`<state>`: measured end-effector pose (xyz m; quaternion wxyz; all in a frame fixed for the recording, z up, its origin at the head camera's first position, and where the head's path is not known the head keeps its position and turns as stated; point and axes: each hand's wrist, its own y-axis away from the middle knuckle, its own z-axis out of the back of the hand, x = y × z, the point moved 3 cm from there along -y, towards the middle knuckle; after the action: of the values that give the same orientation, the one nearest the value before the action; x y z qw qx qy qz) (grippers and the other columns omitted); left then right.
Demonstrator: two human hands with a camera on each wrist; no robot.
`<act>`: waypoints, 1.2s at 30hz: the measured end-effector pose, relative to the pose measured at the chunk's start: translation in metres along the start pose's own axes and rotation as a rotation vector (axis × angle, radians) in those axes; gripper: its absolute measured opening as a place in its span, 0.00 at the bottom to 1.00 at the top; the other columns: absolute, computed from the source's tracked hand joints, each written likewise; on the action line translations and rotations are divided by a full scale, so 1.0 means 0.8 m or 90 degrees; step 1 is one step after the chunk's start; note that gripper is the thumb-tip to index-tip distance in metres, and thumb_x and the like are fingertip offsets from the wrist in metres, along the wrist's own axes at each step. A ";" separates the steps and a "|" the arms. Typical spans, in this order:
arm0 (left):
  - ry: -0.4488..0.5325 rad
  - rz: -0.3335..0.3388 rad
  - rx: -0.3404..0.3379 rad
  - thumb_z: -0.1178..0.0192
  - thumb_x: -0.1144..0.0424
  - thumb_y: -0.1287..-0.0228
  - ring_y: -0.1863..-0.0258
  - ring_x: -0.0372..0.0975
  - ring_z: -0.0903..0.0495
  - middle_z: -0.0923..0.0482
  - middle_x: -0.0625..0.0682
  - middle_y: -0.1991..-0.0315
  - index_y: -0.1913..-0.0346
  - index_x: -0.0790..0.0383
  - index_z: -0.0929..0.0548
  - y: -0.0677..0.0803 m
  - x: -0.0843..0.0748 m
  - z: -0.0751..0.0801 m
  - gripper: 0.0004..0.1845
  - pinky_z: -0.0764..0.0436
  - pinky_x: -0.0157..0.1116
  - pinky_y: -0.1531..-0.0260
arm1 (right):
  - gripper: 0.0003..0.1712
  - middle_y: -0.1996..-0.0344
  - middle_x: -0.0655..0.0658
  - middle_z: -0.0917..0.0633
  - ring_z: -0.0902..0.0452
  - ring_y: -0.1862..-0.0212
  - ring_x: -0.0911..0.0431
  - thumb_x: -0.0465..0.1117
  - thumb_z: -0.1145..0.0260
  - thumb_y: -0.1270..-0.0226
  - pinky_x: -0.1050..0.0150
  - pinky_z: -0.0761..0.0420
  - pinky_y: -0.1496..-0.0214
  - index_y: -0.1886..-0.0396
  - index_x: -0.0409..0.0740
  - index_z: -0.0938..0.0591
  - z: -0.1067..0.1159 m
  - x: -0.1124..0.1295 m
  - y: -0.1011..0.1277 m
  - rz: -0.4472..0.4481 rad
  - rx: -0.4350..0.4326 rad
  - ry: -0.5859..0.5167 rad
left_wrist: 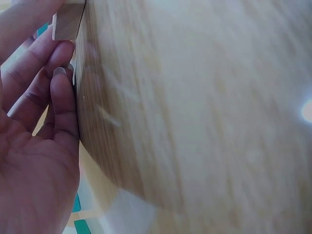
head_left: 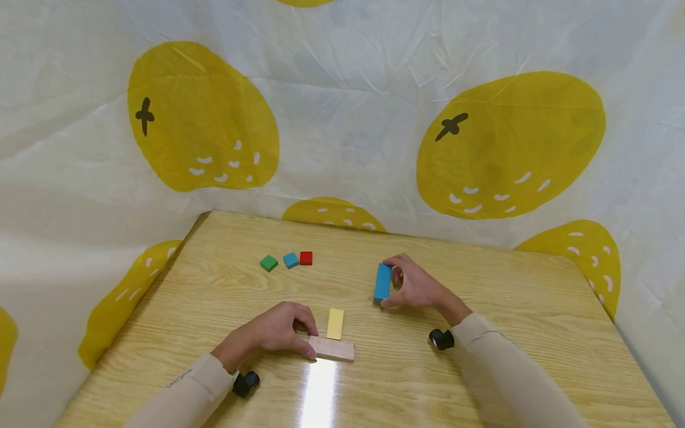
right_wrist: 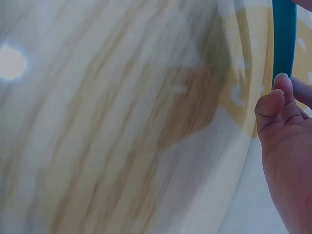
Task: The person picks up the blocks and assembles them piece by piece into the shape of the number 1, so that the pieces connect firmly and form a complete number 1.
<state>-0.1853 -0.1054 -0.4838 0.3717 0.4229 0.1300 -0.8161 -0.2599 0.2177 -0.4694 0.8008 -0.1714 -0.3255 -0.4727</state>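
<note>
In the head view my left hand (head_left: 281,329) pinches the left end of a plain pale wooden block (head_left: 334,349) lying crosswise on the table. The left wrist view shows the end of that wooden block (left_wrist: 68,22) between thumb and fingers. My right hand (head_left: 415,284) grips a long blue block (head_left: 382,282), thumb at its near end and fingers at its far end. In the right wrist view the blue block (right_wrist: 284,39) stands over the fingertips (right_wrist: 270,102). Just behind the wooden block lies a flat yellow block (head_left: 335,324), close to my left fingers.
Toward the back left of the wooden table (head_left: 495,372) lie a green square block (head_left: 269,263), a small blue block (head_left: 290,260) and a red block (head_left: 306,258). A white cloth (head_left: 345,132) with yellow fruit prints hangs behind and beside the table.
</note>
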 end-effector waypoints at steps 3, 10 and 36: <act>0.005 0.001 0.001 0.18 0.52 0.48 0.59 0.33 0.23 0.16 0.38 0.63 0.63 0.46 0.09 0.000 0.000 0.000 0.11 0.24 0.30 0.53 | 0.53 0.45 0.36 0.29 0.30 0.54 0.51 0.48 0.15 0.49 0.60 0.26 0.54 0.28 0.32 0.31 -0.003 0.003 -0.002 0.002 0.001 -0.001; 0.003 -0.003 0.001 0.19 0.51 0.47 0.59 0.33 0.23 0.16 0.38 0.62 0.63 0.45 0.09 0.000 0.002 0.000 0.11 0.24 0.30 0.53 | 0.54 0.46 0.38 0.29 0.30 0.56 0.52 0.48 0.15 0.49 0.62 0.27 0.55 0.27 0.33 0.31 -0.010 0.008 -0.007 -0.001 0.013 -0.007; 0.014 0.002 0.002 0.19 0.50 0.47 0.58 0.31 0.21 0.15 0.38 0.62 0.63 0.44 0.08 -0.001 0.003 0.000 0.10 0.23 0.30 0.52 | 0.55 0.47 0.40 0.29 0.31 0.55 0.52 0.47 0.14 0.51 0.61 0.27 0.53 0.26 0.34 0.30 -0.023 0.029 -0.026 0.008 0.027 -0.009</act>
<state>-0.1865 -0.1060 -0.4859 0.3712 0.4326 0.1320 -0.8110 -0.2632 0.1814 -0.4676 0.8048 -0.1602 -0.3401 -0.4594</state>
